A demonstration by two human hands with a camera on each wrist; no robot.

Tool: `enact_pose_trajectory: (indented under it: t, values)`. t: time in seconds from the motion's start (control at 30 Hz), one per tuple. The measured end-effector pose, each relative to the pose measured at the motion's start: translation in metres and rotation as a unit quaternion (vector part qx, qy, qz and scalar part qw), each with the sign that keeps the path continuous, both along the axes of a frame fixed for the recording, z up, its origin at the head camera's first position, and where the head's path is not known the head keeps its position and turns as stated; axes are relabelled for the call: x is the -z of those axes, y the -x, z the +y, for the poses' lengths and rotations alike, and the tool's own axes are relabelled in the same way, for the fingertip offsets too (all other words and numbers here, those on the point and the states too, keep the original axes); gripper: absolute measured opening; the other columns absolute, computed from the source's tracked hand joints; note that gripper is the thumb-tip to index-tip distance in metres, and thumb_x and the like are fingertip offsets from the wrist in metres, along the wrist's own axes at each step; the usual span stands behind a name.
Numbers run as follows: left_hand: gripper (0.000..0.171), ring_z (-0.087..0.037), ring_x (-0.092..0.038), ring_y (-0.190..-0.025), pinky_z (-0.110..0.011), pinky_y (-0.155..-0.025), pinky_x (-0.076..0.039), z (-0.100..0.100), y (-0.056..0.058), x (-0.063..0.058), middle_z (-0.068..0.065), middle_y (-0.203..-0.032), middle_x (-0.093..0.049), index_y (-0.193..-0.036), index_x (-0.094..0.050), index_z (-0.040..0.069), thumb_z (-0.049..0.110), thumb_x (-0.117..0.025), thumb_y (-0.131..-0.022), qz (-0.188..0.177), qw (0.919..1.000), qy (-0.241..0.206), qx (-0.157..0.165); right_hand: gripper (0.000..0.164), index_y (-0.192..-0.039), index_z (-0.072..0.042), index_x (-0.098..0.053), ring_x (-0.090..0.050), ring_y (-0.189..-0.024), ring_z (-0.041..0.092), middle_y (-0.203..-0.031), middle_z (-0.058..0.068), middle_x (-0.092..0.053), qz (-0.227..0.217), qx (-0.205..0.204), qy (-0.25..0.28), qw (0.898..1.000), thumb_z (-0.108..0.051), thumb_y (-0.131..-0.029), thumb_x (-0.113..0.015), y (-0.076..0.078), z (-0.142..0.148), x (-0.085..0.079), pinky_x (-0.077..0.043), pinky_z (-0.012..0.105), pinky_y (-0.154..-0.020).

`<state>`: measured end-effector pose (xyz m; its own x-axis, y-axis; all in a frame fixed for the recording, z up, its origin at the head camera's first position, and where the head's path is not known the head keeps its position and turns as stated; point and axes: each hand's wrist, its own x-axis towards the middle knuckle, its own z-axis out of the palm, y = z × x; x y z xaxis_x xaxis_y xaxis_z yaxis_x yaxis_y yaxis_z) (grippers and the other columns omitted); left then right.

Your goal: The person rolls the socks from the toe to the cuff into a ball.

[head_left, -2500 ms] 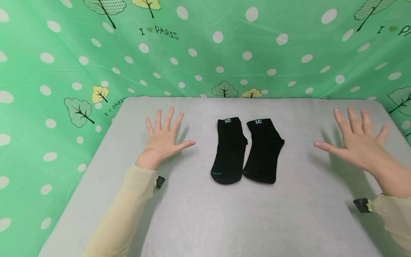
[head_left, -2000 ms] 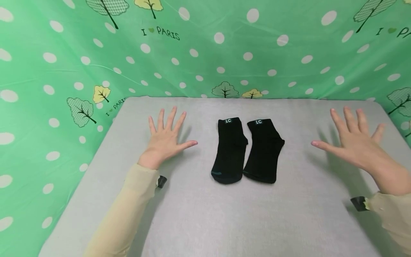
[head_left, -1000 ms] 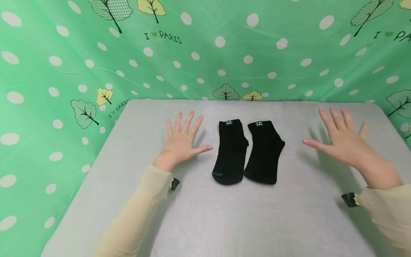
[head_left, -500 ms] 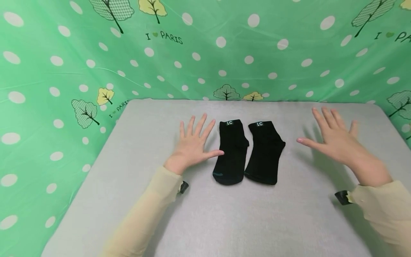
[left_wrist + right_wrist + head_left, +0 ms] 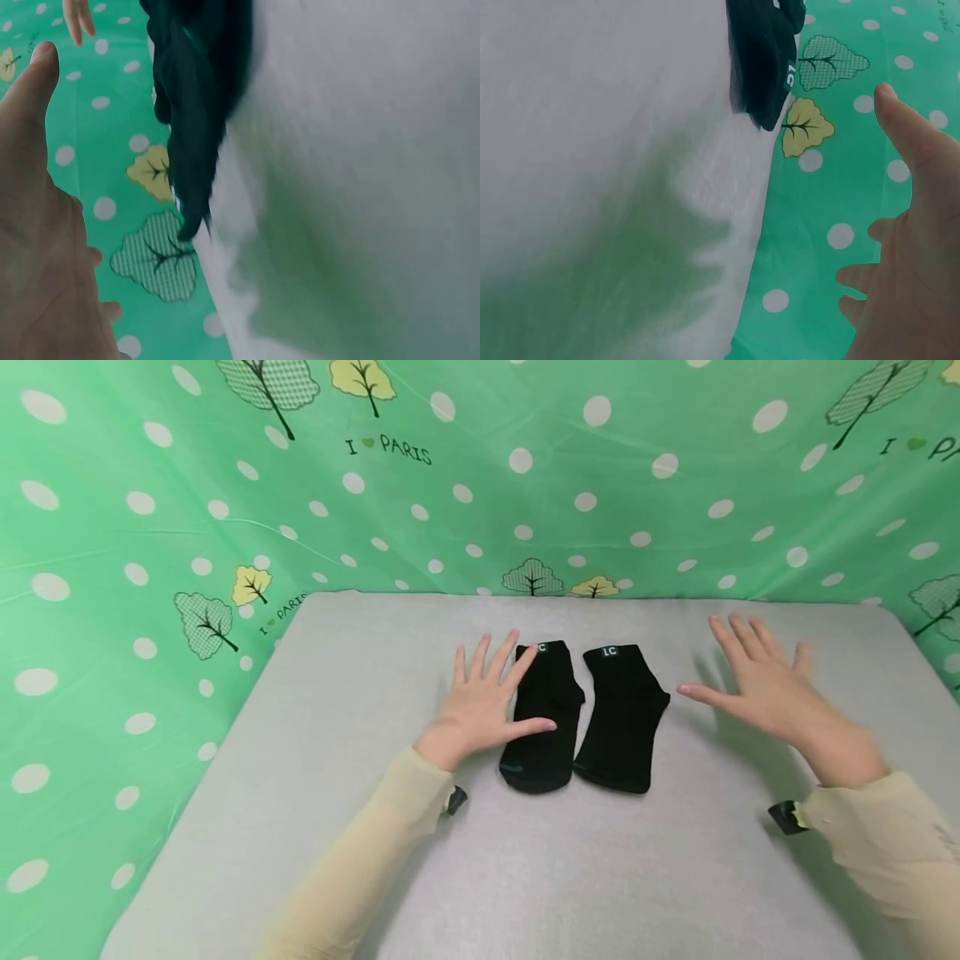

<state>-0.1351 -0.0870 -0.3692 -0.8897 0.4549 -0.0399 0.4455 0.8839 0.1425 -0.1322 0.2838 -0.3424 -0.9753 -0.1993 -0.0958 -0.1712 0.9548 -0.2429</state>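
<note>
Two black ankle socks lie flat side by side on a grey-covered table, cuffs toward the back and "LC" labels on the cuffs. My left hand [image 5: 480, 702], fingers spread, hovers over the outer edge of the left sock [image 5: 543, 747] and hides part of it, including some of its label. To the right of the right sock [image 5: 621, 718], my right hand [image 5: 772, 689] is held above the table with its fingers spread and its thumb pointing at the sock's heel. Neither hand holds anything. Both wrist views show the palms raised over the cloth, casting shadows.
The grey tabletop [image 5: 570, 877] spreads out around the socks. Behind it and along the left hangs a green curtain [image 5: 420, 552] with white dots and printed trees. A small black device [image 5: 787, 817] sits at the right cuff, another black device [image 5: 456, 800] at the left.
Both hands have moved inward, the left one rightward until it overlaps the left sock in view, the right one leftward toward the right sock. The socks stay where they lay.
</note>
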Motion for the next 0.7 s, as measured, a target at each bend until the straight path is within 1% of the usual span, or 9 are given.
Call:
enact_pose_trajectory:
  t: [0.13,0.23,0.37,0.47,0.57,0.7]
  values:
    - [0.105,-0.035,0.009,-0.156,-0.061,-0.123,0.005,0.012,-0.002,0.002,0.003,-0.169,0.012,-0.159,0.005,0.037,0.086,-0.044,-0.081,-0.003,0.9999,-0.001,0.014,0.106,-0.16,-0.02,0.008,0.005,-0.153,0.045,-0.167,0.02,0.002,-0.007,-0.007,-0.009,1.0,-0.071,-0.09,-0.052,0.004,-0.007,0.001,0.004,0.084,-0.104]
    - [0.105,-0.034,0.009,-0.156,-0.06,-0.124,0.004,0.02,-0.004,0.004,0.002,-0.17,0.009,-0.159,0.007,0.036,0.085,-0.045,-0.082,-0.004,0.9997,-0.001,0.023,0.106,-0.161,-0.019,0.006,0.004,-0.153,0.045,-0.167,0.02,-0.001,-0.01,-0.014,-0.005,1.0,-0.071,-0.09,-0.052,0.008,-0.014,0.001,0.005,0.083,-0.105]
    - [0.106,-0.035,0.004,-0.156,-0.06,-0.124,-0.001,0.028,-0.008,0.006,0.001,-0.17,0.006,-0.16,0.003,0.033,0.084,-0.047,-0.082,0.001,0.9995,-0.002,0.033,0.106,-0.161,-0.018,0.003,0.002,-0.153,0.045,-0.167,0.021,-0.005,-0.01,-0.022,0.003,1.0,-0.072,-0.089,-0.053,0.014,-0.023,0.002,0.007,0.082,-0.107]
    - [0.106,-0.037,-0.002,-0.156,-0.06,-0.124,-0.006,0.033,-0.011,0.008,0.0,-0.17,0.003,-0.161,-0.002,0.031,0.085,-0.047,-0.082,0.01,0.9991,-0.001,0.041,0.106,-0.161,-0.019,0.003,0.001,-0.153,0.045,-0.167,0.022,-0.007,-0.01,-0.027,0.008,1.0,-0.072,-0.089,-0.053,0.018,-0.028,0.003,0.007,0.081,-0.107]
    - [0.107,-0.037,-0.004,-0.156,-0.059,-0.124,-0.01,0.039,-0.014,0.009,-0.001,-0.17,0.001,-0.161,-0.005,0.029,0.085,-0.047,-0.081,0.015,0.9988,0.004,0.047,0.106,-0.161,-0.02,0.003,-0.001,-0.153,0.045,-0.167,0.021,-0.008,-0.012,-0.03,0.011,0.999,-0.073,-0.089,-0.052,0.021,-0.032,0.005,0.006,0.081,-0.108]
    - [0.107,-0.036,-0.005,-0.156,-0.057,-0.125,-0.011,0.046,-0.017,0.011,-0.001,-0.17,0.001,-0.161,-0.005,0.029,0.087,-0.043,-0.081,0.017,0.9983,0.02,0.052,0.106,-0.161,-0.019,0.002,-0.002,-0.153,0.046,-0.166,0.022,-0.008,-0.018,-0.032,0.013,0.999,-0.073,-0.089,-0.052,0.025,-0.037,0.007,0.002,0.08,-0.109]
